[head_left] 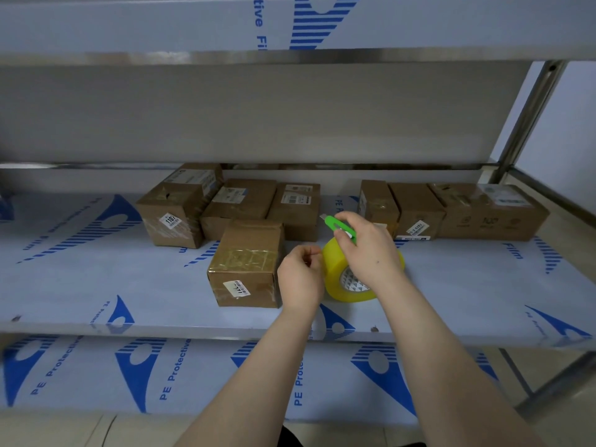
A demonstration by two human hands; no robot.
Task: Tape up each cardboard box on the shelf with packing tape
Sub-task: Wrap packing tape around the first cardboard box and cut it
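Film-covered shelf (96, 285), one box (248, 262) near its front edge, left hand (301, 275) pinching the tape roll (338, 285) by its end beside it while right hand (367, 250) grips a green cutter (338, 225), seemingly poised to slice.

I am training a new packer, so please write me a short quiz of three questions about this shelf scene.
1. True or false: the right hand holds a green cutter.
2. The yellow tape roll is: A) on a box, B) beside the front box, C) on the lower shelf.
3. Which hand is nearer the front box?
Key: 1 true; 2 B; 3 the left hand.
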